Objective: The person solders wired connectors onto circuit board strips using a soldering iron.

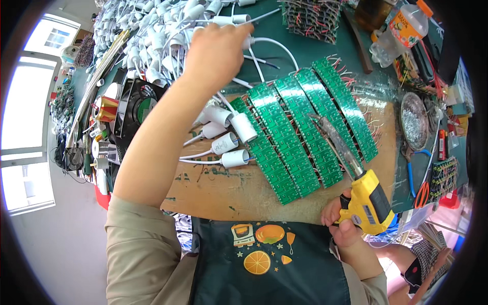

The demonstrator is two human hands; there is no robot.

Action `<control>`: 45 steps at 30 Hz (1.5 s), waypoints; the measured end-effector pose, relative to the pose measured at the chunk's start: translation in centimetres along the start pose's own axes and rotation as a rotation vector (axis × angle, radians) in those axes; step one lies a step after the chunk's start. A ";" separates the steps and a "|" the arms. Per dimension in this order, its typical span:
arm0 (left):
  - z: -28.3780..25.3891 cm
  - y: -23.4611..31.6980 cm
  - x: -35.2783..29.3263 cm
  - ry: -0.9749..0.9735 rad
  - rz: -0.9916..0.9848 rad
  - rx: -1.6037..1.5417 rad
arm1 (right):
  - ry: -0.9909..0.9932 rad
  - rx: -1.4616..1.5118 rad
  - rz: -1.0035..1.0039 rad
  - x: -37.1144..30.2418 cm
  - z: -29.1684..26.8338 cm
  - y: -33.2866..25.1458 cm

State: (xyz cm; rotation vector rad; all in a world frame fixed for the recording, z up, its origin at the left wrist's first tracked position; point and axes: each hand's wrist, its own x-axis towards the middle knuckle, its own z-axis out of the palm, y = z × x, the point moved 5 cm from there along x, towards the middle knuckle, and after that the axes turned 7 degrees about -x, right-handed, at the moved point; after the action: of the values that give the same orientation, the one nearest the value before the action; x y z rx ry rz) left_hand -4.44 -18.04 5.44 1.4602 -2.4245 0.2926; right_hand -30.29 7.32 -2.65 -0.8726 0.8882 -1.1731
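My left hand [216, 53] reaches over the pile of white cylindrical plastic housings [152, 35] with cables. Its fingers curl around a white cabled housing [248, 42], mostly hidden under the hand. At the lower right my right hand [341, 222] is closed on the grip of a yellow soldering gun [370, 201]. The gun's metal tip points up and left, over long green circuit board panels [300, 129] lying side by side on a brown board [213, 190]. Several loose white housings [223, 144] lie against the panels' left edge, below my left forearm.
A black fan [133, 109] stands left of my forearm. Stacked circuit boards [311, 20] lie at the far side. Rightward are a plastic bottle [401, 33], a metal dish [415, 122] of shiny bits and orange-handled scissors [422, 195]. Another person's arm [429, 277] shows at lower right.
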 end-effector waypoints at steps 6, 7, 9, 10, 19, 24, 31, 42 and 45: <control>-10.6 -0.4 -4.7 0.391 -0.265 -0.790 | 0.013 0.010 0.016 0.1 -0.3 -0.2; -11.6 -0.8 -6.0 0.459 -0.239 -0.886 | 0.034 -0.042 -0.006 0.2 -0.4 -0.1; -15.0 -1.3 -9.4 0.555 -0.332 -0.750 | 0.019 -0.033 0.006 0.0 -0.4 0.0; -16.6 -2.2 -11.4 0.598 -0.332 -0.862 | 0.012 -0.028 0.003 0.0 -0.3 0.0; -20.2 -0.6 -19.0 0.723 -0.160 -0.810 | 0.005 -0.032 -0.001 0.1 0.2 0.0; -11.5 6.3 -17.3 0.239 -0.188 -0.821 | 0.028 -0.057 0.000 0.1 -0.1 0.1; -5.9 9.2 -17.9 0.049 -0.035 -0.593 | 0.027 -0.077 -0.017 0.0 -0.2 0.1; -4.7 9.6 -17.4 0.122 -0.048 -0.610 | 0.040 -0.098 -0.010 0.1 0.0 0.0; -4.3 9.7 -17.4 0.110 -0.082 -0.601 | 0.025 -0.103 0.000 0.1 0.1 0.0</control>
State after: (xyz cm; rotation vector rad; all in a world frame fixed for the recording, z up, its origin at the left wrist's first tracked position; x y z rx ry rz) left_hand -4.73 2.19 3.13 1.2196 -2.0940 -0.3402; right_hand -30.17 7.23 -2.59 -0.9432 0.9754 -1.1486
